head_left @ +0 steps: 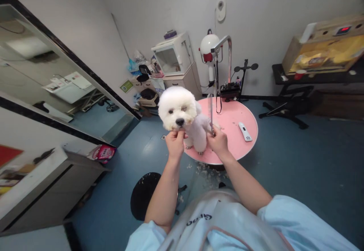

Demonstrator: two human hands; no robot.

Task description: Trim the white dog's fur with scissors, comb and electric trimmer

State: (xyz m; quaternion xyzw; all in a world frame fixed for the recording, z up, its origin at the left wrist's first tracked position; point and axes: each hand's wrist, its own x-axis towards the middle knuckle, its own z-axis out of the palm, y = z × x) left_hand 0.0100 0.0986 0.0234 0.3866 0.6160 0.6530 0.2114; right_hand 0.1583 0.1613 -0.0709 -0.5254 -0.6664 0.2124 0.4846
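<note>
Fingers of the left hand (174,145) are closed in a pinch at the chin of a white Bichon Frise (178,107), whose head is just above that hand. The right hand (218,140) grips the lower end of a metal comb (210,116), which stands upright above it, close beside the dog's body. Both hands are near the close rim of a pink grooming table (233,114). To the right of the right hand lies a white clipper (245,131), near the table's edge; beyond the hand, a dark restraint loop (218,106) hangs from the grooming arm (229,55).

The chin hold is probably the weak point: a sudden pull backwards or sideways could slip it, and no loop can be seen around the dog. Being so near the rim, it might then step off. If it twisted towards the right hand, the comb could poke its face or snag its coat. A careless sweep of the right forearm might knock the clipper down. Loose fur (209,171) on the floor below the hands could make footing slippery.
</note>
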